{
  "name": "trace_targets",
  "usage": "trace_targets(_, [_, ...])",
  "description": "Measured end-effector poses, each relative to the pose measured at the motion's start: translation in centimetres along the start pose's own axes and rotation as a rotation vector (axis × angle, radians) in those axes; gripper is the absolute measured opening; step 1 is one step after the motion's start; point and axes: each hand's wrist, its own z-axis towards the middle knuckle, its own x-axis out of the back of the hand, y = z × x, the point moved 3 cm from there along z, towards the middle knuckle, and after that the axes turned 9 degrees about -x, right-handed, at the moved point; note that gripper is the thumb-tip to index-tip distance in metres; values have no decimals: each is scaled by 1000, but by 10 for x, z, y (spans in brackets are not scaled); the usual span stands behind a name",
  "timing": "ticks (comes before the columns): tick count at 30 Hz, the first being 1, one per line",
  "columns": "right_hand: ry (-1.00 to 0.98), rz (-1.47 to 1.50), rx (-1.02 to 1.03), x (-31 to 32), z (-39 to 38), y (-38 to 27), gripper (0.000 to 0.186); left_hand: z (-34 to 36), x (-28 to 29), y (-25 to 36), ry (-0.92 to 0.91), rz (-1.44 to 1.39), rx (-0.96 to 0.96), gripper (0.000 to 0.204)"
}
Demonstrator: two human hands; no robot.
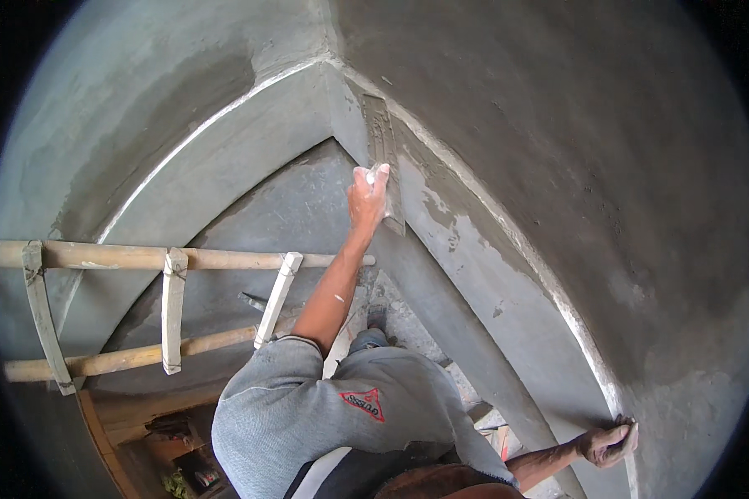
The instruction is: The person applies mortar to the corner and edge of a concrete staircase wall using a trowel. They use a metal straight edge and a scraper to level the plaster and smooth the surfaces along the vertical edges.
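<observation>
My left hand grips the pale handle of a long rectangular plastering trowel, which lies against the cement band beside the upper corner, where wet grey render coats part of the surface along a white edge line. At the lower right my right hand is closed at the lower stretch of that white edge, its fingers curled; whether anything is inside them I cannot make out.
A bamboo ladder with pale wooden rungs lies across the left side. Curved grey cement walls and ledges surround me. Below are my feet on a rubble-strewn floor and, at lower left, a wooden opening with plants and clutter.
</observation>
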Motion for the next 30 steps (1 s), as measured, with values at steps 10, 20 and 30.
trace_targets(10, [-29,55,-14,3,-2,6,17,-63,-14,31,-99,-252,-60,38])
trace_targets(20, [-31,-17,3,0,2,-2,17,-187,-14,71,-396,-304,-333,38])
trace_targets(30, [-34,26,-14,0,3,-2,17,-98,-11,40,-178,-82,-228,39])
